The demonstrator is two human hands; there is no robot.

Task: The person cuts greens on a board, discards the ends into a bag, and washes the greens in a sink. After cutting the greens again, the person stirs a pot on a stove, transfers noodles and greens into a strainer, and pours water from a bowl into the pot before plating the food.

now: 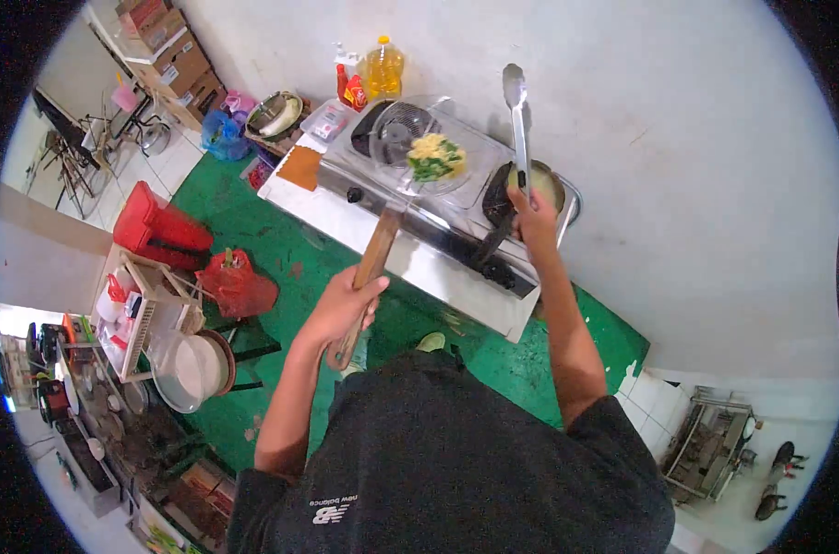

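Observation:
My left hand [344,309] is wrapped round the wooden handle [379,247] of a wire strainer. Yellow noodles and green leaves [436,159] lie in the strainer's basket, over the left and middle part of the stove [419,210]. My right hand [536,222] grips metal tongs [517,115], their tips pointing up toward the wall. Behind that hand, a pot [560,192] with pale contents sits at the stove's right end, partly hidden. A dark handle [496,244] juts out toward me below it.
Left of the stove stand a yellow oil bottle [383,69], red sauce bottles [353,90] and a plastic container [328,120]. A red bin [159,226], a red bag [238,282] and a rack [143,314] with a large pale tub [189,371] stand on the green floor at left.

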